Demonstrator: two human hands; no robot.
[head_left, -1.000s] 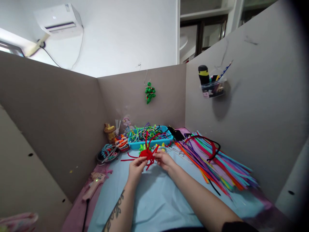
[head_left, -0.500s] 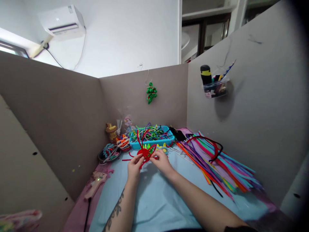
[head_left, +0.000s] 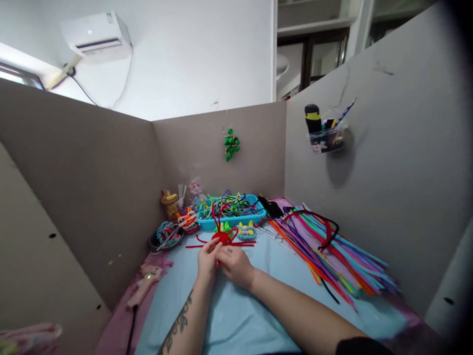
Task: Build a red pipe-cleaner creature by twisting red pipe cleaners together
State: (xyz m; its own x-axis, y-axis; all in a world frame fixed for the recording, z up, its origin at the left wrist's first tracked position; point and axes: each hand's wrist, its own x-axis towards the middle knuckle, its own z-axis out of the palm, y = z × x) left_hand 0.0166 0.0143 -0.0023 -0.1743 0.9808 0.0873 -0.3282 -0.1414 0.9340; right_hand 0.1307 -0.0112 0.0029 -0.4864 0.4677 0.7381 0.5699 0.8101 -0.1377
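A red pipe-cleaner figure [head_left: 223,236] with a rounded body and long loose strands is between my hands, above the blue cloth. My left hand [head_left: 208,255] pinches its lower left side. Close against it, my right hand [head_left: 235,265] has its fingers closed at the figure's lower edge, and the fingertips are partly hidden. Two red strands point up toward the tray. Just behind lie a green pipe-cleaner piece [head_left: 223,227] and a light-blue piece with yellow tips [head_left: 246,230]. Red stems [head_left: 244,243] lie on the cloth to the right of the figure.
A blue tray [head_left: 207,224] of tangled pipe cleaners stands at the back. Loose coloured pipe cleaners [head_left: 332,251] spread over the right side, beside scissors [head_left: 271,231]. On the left are a dark bowl [head_left: 157,246] and a pink glue gun [head_left: 142,288]. Grey panels [head_left: 218,172] enclose the table.
My right hand has moved left and down, from the figure's right side to its lower edge beside my left hand. The light-blue piece behind now shows more fully.
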